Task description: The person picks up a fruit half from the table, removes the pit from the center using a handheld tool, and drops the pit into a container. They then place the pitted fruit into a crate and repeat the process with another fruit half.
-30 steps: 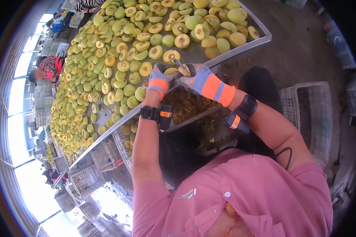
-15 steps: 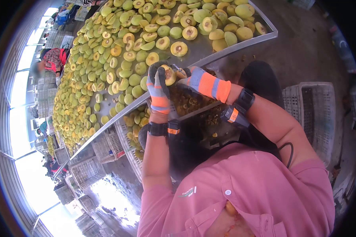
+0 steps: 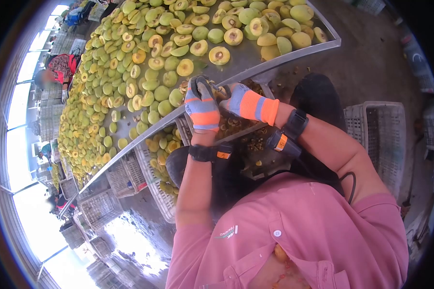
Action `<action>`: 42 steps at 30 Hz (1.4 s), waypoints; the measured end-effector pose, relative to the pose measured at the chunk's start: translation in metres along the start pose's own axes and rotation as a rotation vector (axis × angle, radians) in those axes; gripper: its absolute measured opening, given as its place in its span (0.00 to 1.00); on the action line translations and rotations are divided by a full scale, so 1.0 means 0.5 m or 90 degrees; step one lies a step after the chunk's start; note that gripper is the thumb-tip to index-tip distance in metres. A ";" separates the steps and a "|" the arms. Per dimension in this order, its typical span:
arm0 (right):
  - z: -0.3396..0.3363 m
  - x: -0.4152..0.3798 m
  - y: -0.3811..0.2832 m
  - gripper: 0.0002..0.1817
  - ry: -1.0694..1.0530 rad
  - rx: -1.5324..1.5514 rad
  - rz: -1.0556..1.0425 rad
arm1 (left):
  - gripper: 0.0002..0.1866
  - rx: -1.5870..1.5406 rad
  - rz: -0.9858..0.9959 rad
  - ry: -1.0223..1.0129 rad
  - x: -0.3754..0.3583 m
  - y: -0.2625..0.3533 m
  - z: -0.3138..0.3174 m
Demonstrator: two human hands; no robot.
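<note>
My left hand (image 3: 202,105), in a grey and orange work glove, is closed at the near edge of the metal table (image 3: 278,61). Its curled fingers hide whatever is in them. Close beside it, my gloved right hand (image 3: 246,102) is closed around a small tool (image 3: 222,91), whose working end is hard to make out. Many halved, green-yellow stone fruits (image 3: 219,55) lie on the table in front of both hands, several with a brown pit or hollow showing. Below the hands is a tray (image 3: 246,131) with brown scraps in it.
A white crate of fruit (image 3: 168,209) stands under the table, left of my legs. Another crate (image 3: 371,113) is at my right. More crates (image 3: 99,212) stand at lower left. Across the table a person in red and patterned clothing (image 3: 60,67) works, with others beyond.
My left hand has turned and shifted slightly right and down. The fruit half that showed between my hands is now out of sight. My right hand stays almost in place.
</note>
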State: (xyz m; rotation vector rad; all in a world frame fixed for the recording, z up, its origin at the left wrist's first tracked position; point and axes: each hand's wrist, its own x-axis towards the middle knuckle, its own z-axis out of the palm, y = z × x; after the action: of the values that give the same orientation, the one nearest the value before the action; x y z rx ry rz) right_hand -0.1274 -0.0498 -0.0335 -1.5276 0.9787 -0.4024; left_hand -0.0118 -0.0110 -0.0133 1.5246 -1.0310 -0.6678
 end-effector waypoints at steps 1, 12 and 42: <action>-0.003 -0.003 -0.002 0.18 0.002 -0.005 0.015 | 0.10 0.044 0.018 -0.009 -0.004 0.008 -0.002; -0.006 -0.003 0.016 0.19 -0.019 -0.083 -0.049 | 0.08 0.245 0.211 -0.025 0.005 -0.019 -0.015; -0.051 -0.049 -0.001 0.08 -0.594 0.519 0.011 | 0.10 0.020 0.039 -0.197 0.024 -0.021 -0.071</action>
State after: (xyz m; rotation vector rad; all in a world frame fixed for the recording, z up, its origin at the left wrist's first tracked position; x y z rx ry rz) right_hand -0.1601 -0.0477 -0.0205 -0.7792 0.0429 -0.0204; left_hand 0.0265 -0.0050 -0.0140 1.4376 -1.3200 -0.8659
